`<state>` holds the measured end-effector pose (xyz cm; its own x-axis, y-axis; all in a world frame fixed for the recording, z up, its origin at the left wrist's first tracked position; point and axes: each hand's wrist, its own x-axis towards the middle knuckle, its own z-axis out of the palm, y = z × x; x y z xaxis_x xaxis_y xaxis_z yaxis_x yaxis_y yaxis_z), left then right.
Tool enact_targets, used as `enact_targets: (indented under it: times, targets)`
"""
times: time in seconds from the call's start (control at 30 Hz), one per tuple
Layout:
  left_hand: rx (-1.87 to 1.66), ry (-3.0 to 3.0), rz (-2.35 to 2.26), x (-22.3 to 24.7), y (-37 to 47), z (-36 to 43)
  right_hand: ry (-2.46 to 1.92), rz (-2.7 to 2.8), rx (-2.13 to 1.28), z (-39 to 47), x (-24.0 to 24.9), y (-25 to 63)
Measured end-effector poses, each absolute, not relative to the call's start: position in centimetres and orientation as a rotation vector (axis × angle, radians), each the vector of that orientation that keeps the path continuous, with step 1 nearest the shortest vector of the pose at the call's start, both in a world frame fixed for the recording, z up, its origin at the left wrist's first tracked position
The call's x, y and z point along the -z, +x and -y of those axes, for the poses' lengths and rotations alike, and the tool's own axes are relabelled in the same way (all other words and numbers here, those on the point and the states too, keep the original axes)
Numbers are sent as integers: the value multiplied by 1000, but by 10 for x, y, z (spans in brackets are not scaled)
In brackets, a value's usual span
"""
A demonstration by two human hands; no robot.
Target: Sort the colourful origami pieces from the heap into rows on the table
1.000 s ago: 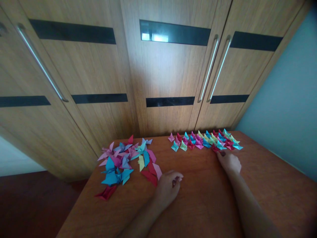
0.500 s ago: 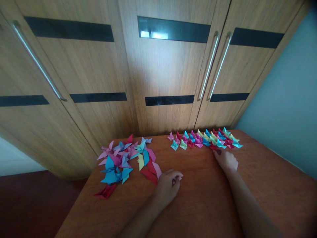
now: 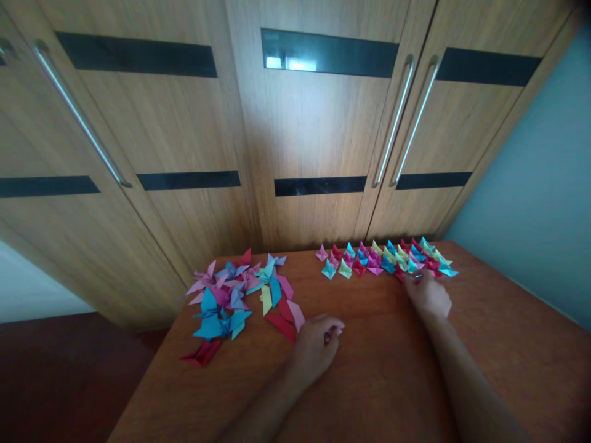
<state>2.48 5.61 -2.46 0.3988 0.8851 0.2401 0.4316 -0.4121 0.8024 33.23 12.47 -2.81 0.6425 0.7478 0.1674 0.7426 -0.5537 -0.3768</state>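
my left hand (image 3: 318, 341) is nearest, resting on the bare bench (image 3: 369, 381) with the fingers curled loosely toward the thumb; i see nothing in it, but the palm is turned away so i can't tell for sure. a pink paper piece (image 3: 297, 315) lies just beside its knuckles, flat, its long axis slanting away from me to the left. past that is the loose heap of folded paper (image 3: 210, 326), points going every way.

further out and well apart from the left, my right hand (image 3: 430, 296) is bent down at the front edge of the rows, fingertips at a small red folded piece (image 3: 399, 277). i can't tell if they're pinching it or only touching. it should be almost weightless, crisp along the creases, easily crushed and quick to skid on the smooth wood, so i'd take a thick folded edge lightly and leave the thin tips alone. what shows of it points left; the rest is behind my fingers, so its long axis is uncertain.

behind it sit the rows of folded paper (image 3: 373, 264), mostly with a peak pointing up, before the wardrobe doors (image 3: 314, 129).
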Motion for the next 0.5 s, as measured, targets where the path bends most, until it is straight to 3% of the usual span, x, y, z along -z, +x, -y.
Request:
enact_targets:
  times: [0.27, 0.5]
  targets:
    - [-878, 2250, -1235, 1, 3, -68, -1790, 1852, -192, -122, 32, 259]
    - [-797, 2437, -1788, -32, -72, -86, -1701, 2080, -324, -115, 38, 225]
